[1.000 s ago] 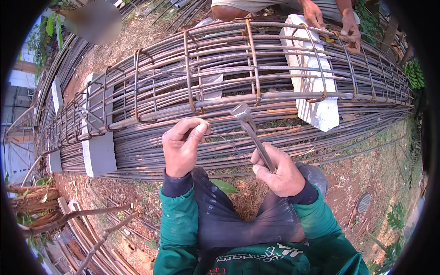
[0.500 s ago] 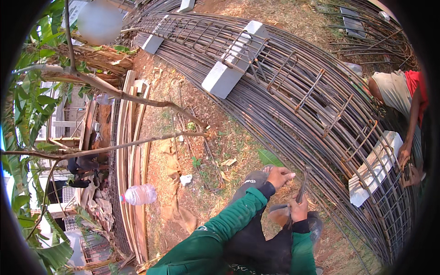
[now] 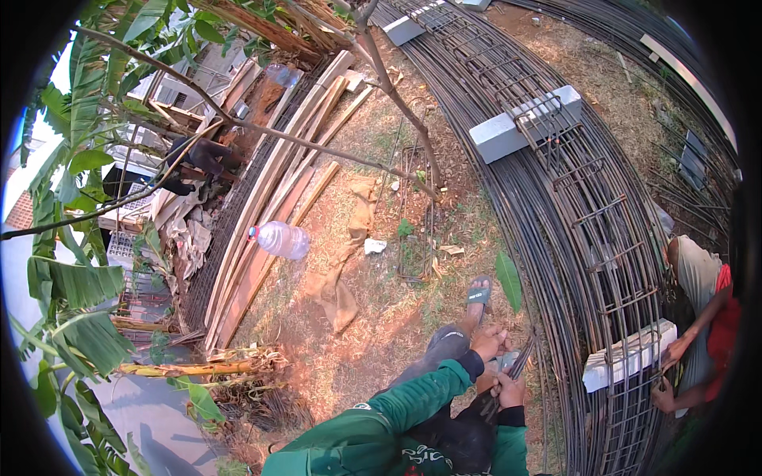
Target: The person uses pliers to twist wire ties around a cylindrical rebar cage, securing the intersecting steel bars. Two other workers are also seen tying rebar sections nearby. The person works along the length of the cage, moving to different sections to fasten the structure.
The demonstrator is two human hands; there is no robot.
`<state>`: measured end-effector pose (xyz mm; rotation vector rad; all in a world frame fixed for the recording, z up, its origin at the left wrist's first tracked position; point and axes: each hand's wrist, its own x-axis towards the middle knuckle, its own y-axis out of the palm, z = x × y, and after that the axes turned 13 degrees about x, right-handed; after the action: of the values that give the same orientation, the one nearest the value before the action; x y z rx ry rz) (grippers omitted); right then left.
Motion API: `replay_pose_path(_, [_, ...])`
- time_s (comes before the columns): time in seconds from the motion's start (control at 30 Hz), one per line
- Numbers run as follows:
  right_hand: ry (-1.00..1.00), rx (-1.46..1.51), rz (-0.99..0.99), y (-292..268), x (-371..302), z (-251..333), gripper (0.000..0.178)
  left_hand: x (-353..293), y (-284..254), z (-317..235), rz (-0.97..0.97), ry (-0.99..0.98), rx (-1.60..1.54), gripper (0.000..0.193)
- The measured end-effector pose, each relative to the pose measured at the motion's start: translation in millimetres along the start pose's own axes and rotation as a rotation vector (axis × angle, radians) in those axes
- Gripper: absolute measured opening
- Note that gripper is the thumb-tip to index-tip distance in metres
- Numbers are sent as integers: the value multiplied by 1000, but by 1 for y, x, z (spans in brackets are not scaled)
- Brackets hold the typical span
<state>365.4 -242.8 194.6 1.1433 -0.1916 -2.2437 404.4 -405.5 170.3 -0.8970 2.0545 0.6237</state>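
Observation:
My left hand (image 3: 490, 342) is in front of my knee, its fingers drawn together. Anything between them is too small to make out. Just below and to its right, my right hand (image 3: 509, 391) is closed around a dark slender metal tool (image 3: 521, 362) that points up toward the bars; its exact kind is unclear. To the right lies a long bed of dark steel bars (image 3: 530, 230). A rebar cage (image 3: 607, 230) rests along it over pale concrete blocks (image 3: 500, 136). My sandalled foot (image 3: 479, 292) stands beside a green leaf (image 3: 509, 282).
A co-worker in red (image 3: 718, 341) handles the cage near the white block (image 3: 627, 357) at right. Wooden planks (image 3: 278, 198) lie at left with a plastic bottle (image 3: 282, 240) nearby. A thin tree trunk (image 3: 409, 119) and branches cross the view. Another person (image 3: 202, 161) bends down at far left.
The view has turned, so the bars now run more upright at the right. My left fingers have drawn in, and both hands sit lower. The co-worker still has both hands at the cage.

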Motion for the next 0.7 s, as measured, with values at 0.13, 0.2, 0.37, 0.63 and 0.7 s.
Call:
replay_pose_path(0.13, [255,172,9,22,-62,64,9,-41,31,26,-148,125,-77,16])
replay_pose_path(0.2, [246,109,44,23,-82,61,9,-55,40,41,-280,298,172,19])
replay_pose_path(0.37, [266,142,16,26,-122,43,10,-98,47,54,-498,470,555,22])
replay_pose_path(0.63, [322,-79,105,-7,-193,-8,10,-157,35,162,-702,682,537,24])
replay_pose_path(0.7, [308,-71,166,-53,-207,-38,18,-184,34,159,-551,590,718,21])
